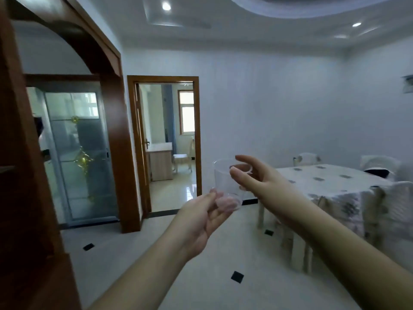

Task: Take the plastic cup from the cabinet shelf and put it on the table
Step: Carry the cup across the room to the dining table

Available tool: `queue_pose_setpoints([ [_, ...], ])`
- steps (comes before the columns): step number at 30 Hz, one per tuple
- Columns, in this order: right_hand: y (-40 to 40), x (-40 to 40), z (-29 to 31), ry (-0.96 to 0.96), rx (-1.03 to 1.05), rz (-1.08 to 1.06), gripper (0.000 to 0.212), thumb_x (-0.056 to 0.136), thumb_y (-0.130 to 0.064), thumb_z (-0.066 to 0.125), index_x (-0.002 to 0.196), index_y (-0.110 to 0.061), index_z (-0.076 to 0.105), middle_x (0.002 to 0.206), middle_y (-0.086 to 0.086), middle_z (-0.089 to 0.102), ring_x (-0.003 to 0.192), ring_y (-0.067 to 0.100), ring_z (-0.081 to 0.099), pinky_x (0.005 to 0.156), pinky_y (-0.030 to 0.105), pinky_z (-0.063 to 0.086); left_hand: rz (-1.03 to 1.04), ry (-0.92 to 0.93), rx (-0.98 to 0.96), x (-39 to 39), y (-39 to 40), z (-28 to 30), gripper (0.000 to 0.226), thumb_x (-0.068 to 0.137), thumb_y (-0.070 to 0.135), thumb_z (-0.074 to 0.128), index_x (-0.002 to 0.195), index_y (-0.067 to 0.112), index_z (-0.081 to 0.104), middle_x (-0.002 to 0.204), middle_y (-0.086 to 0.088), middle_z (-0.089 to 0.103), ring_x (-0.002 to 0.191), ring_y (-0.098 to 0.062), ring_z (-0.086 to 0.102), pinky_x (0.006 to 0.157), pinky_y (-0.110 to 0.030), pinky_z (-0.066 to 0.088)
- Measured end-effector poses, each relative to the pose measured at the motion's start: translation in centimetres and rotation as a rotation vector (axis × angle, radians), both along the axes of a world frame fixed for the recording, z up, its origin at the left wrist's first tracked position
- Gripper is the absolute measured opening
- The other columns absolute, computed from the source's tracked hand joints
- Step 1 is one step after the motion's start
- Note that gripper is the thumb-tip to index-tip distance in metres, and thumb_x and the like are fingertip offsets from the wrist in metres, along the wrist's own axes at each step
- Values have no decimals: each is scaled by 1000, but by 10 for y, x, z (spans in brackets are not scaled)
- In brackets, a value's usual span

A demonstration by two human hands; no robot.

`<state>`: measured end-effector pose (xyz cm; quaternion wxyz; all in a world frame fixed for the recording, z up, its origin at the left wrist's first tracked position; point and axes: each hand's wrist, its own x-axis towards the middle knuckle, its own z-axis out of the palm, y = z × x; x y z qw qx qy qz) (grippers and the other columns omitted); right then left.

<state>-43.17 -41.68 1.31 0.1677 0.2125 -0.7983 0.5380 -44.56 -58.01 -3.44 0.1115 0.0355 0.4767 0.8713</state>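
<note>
Room: the tiled floor [156,253] lies bare and open between the cabinet and the table, with small black inlay squares in it.
Cabinet: the dark wooden cabinet [24,198] fills the left edge of the view, close beside the left forearm.
Table: the table [330,182] stands at the right under a white patterned cloth, with covered chairs [380,163] behind it; its near corner is just behind the right wrist.
Doorway: an open wooden-framed doorway [165,142] is straight ahead, and a frosted glass sliding door [78,153] is to its left.
Left hand: the left hand [201,222] reaches forward and up from the lower middle, palm turned upward. Its fingers are half curled and support the base of the cup from below.
Right hand: the right hand [252,177] comes in from the lower right, the forearm crossing in front of the table. Thumb and forefinger are apart and pinch the rim of the cup; the other fingers are loosely bent.
Plastic cup: the clear plastic cup [225,186] is in the air between both hands, tilted, above the floor and left of the table edge.
</note>
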Motion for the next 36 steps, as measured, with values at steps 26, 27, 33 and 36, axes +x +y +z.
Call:
queue_pose_setpoints([
  [26, 93, -308, -41, -66, -70, -284, 77, 67, -64, 66, 133, -30, 46, 119, -13, 63, 98, -4, 62, 83, 16, 49, -215, -56, -58, -340, 110, -33, 28, 102, 20, 48, 104, -3, 64, 99, -23, 74, 92, -29, 73, 76, -32, 62],
  [27, 98, -319, -42, -67, -72, -288, 75, 68, -62, 66, 133, -30, 46, 119, -13, 63, 98, -6, 62, 79, 13, 48, -232, -53, -68, -351, 117, -34, 26, 102, 19, 49, 102, -1, 65, 96, -21, 75, 89, -27, 75, 76, -31, 62],
  [33, 143, -385, -53, -28, -111, -336, 71, 70, -55, 68, 132, -26, 48, 117, -10, 65, 103, -1, 63, 87, 21, 50, -283, -41, -53, -427, 165, -41, 27, 100, 20, 52, 106, -2, 65, 82, -14, 79, 72, -21, 75, 69, -29, 62],
  [36, 173, -424, -58, -8, -100, -348, 72, 68, -59, 67, 131, -28, 49, 116, -10, 65, 104, 1, 62, 89, 25, 48, -293, -37, -35, -468, 196, -47, 23, 99, 17, 54, 106, -3, 64, 71, -10, 78, 65, -19, 74, 67, -27, 61],
])
